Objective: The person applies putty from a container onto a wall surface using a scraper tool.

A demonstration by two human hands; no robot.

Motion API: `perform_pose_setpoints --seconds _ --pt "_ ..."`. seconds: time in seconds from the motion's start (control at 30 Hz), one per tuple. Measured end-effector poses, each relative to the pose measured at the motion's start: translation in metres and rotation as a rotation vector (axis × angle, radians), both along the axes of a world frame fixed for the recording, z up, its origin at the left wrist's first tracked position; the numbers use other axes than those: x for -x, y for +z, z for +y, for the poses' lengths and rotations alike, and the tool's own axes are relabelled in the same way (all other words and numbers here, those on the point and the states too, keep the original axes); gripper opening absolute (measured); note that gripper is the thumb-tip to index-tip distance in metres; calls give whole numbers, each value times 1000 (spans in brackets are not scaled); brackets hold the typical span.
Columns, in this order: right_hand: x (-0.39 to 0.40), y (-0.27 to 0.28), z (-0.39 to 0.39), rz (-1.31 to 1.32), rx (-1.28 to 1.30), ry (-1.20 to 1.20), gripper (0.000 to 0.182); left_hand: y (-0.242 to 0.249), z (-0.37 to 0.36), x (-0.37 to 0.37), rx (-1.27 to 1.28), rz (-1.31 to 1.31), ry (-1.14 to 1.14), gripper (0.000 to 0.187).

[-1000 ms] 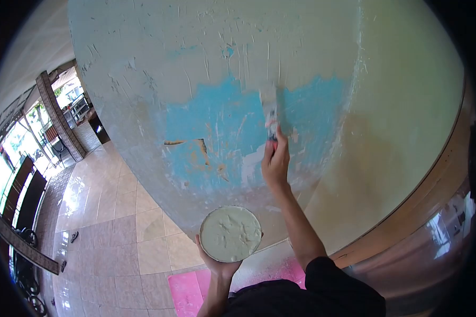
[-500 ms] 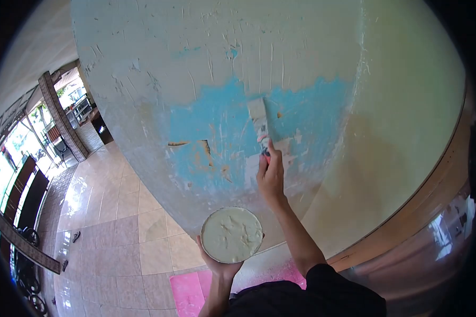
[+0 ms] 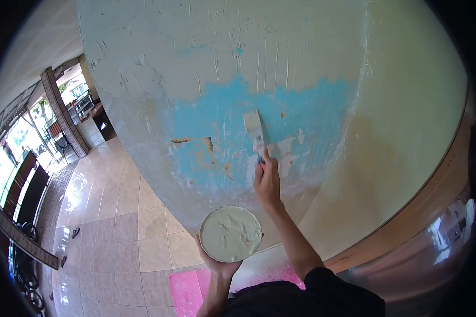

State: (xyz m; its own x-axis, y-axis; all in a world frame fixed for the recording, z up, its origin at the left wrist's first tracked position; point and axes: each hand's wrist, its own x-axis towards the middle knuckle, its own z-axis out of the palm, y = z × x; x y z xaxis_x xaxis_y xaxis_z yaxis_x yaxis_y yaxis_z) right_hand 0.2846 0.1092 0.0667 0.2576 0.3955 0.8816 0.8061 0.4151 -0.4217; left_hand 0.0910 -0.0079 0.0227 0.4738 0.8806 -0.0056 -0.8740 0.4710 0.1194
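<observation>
My right hand (image 3: 267,182) is closed round the handle of a putty knife (image 3: 254,129), its blade over the blue patch (image 3: 201,113) of the wall. Pale putty coats the blade. Grey-white filler covers the wall (image 3: 169,47) above the patch, with thin raised ridges in it. Low in front of the wall, my left hand (image 3: 221,268) holds a round container of pale putty (image 3: 230,234) from beneath, its fingers partly hidden. Cracked, peeled spots (image 3: 210,148) show in the blue area.
A pink sheet (image 3: 188,290) lies on the tiled floor (image 3: 111,222) below me. At the right is a brown ledge (image 3: 396,227). A patterned pillar (image 3: 63,113) and dark benches (image 3: 24,185) stand at the left, with sandals (image 3: 75,232) on the floor.
My right hand and the putty knife have moved slightly down and left over the blue patch. The view has shifted a little; my left hand still holds the container.
</observation>
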Motion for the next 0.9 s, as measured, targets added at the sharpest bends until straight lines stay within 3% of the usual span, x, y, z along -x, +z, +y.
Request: perform_pose_setpoints --seconds 0.13,0.3,0.43,0.57,0.63,0.7,0.83,0.9 --pt "-5 -41 -35 153 20 155 47 -1 -1 0 9 2 21 81" --pt "-8 13 -98 265 -16 278 47 9 -1 -1 0 -51 5 81" --pt "-37 71 -160 716 638 682 32 18 -2 -3 -14 -22 -2 81" --pt "-59 92 -175 610 880 836 25 21 0 -10 23 -6 -45 79" --pt "-70 96 -184 676 1018 789 23 18 -1 -12 65 -10 -69 78" --pt "-75 100 -191 480 1253 591 22 14 -3 -14 88 -41 -121 78" --pt "-74 115 -195 233 1213 567 26 14 -10 -20 89 12 -186 79" --pt "-78 121 -196 152 1422 479 27 11 -13 -24 86 -109 -262 81"
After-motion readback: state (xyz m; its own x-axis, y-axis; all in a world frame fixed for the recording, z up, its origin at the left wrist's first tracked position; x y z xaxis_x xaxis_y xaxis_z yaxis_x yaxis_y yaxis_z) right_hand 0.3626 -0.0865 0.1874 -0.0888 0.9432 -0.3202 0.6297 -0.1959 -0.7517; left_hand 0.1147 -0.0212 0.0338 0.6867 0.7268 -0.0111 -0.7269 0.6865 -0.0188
